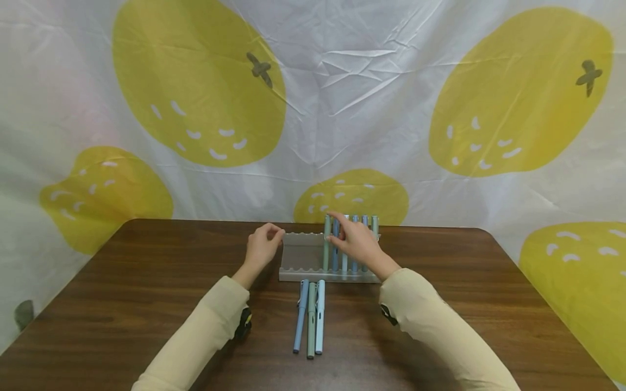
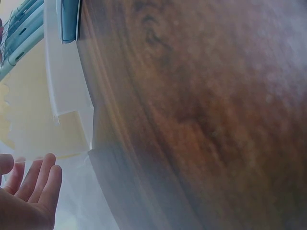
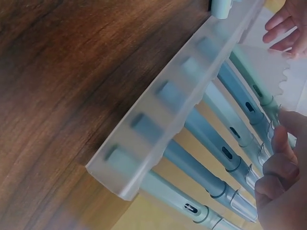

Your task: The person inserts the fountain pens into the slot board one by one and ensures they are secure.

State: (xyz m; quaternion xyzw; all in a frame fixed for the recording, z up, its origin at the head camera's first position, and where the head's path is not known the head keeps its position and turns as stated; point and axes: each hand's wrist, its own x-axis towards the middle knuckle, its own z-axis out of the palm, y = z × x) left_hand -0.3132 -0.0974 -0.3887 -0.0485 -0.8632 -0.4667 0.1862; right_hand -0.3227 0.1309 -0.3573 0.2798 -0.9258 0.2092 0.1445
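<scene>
Pen rack (image 1: 300,255), one, frosted translucent plastic with scalloped rims, on a dark wood-grain table (image 1: 161,304); clock directions are taken from the rack's middle in the head view. Contents: six capped pens (image 3: 208,136) with metal clips, side by side from about the middle toward 3 o'clock, reading left to right green, blue, pale blue, blue, blue, green; slots toward 9 o'clock unfilled. Loose stock, between 6 and 7 o'clock, just beside the rack's front edge: blue pen (image 1: 300,317), green pen (image 1: 311,323) and pale blue pen (image 1: 320,320), caps toward 12, the blue one slanting toward 7. Left hand (image 1: 261,247), at 9 o'clock, by the rack's far left corner: thumb and forefinger tips close together, other fingers fairly straight in the left wrist view; whether it pinches the corner cannot be told. Right hand (image 1: 359,244), at 2 o'clock, over the racked pens: thumb and forefinger parted in a C at the cap of the leftmost green pen, other fingers bent; a grip cannot be confirmed. Cream sleeves (image 1: 195,336) on both arms. Backdrop at 12: white cloth (image 1: 357,108) printed with yellow lemons.
</scene>
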